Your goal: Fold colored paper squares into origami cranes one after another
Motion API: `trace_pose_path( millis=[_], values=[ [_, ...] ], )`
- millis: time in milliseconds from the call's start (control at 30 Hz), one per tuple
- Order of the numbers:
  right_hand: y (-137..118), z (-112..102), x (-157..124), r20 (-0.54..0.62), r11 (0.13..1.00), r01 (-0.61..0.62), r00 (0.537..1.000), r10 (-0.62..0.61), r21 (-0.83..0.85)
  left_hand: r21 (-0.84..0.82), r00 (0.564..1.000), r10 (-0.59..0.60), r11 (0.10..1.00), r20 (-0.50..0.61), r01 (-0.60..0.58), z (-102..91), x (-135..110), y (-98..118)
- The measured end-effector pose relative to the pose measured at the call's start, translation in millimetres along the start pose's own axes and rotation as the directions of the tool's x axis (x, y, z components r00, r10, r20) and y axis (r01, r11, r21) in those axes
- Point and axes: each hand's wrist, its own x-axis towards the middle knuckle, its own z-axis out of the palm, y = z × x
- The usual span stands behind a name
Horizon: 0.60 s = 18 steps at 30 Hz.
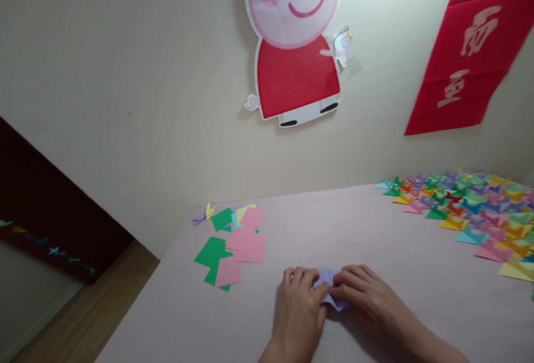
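A small purple sheet of origami paper (339, 303), partly folded, lies on the table near its front middle. On its left side my left hand (301, 299) is closed, thumb and fingers gripping the paper's edge. From the right my right hand (364, 292) reaches over, its fingers bent down onto the paper. Both hands cover much of the sheet, so its full shape is hidden.
Loose square papers in green (211, 250) and pink (252, 247) lie at the left, beside a folded yellow piece (209, 211). Rows of colourful folded paper pieces (471, 207) fill the right back. A wall stands behind the pale pink table (175, 307).
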Motion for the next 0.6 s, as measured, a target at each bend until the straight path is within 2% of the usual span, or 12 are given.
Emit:
trace_pose_path(
  millis=[67, 267, 500, 600],
  values=[
    [0.2, 0.2, 0.0, 0.025, 0.997, -0.050, 0.999, 0.048, 0.061, -0.012, 1.000, 0.004, 1.000, -0.009, -0.004, -0.2, -0.3, -1.2],
    [9.6, 5.8, 0.1, -0.008, 0.932, -0.229, 0.971, 0.241, 0.283, -0.078, 0.993, -0.049, 0.996, -0.110, 0.041, 2.9, -1.5, -5.9],
    [12.4, 14.4, 14.4, 0.012, 0.830, -0.498, 0.859, 0.512, 0.250, -0.122, 0.980, -0.137, 0.985, -0.141, 0.120, 16.5, 6.7, -18.9],
    [13.0, 14.9, 20.9, 0.024, 0.836, -0.505, 0.858, 0.512, 0.216, -0.123, 0.974, -0.191, 0.977, -0.124, 0.176, 17.5, 8.3, -17.0]
  ],
)
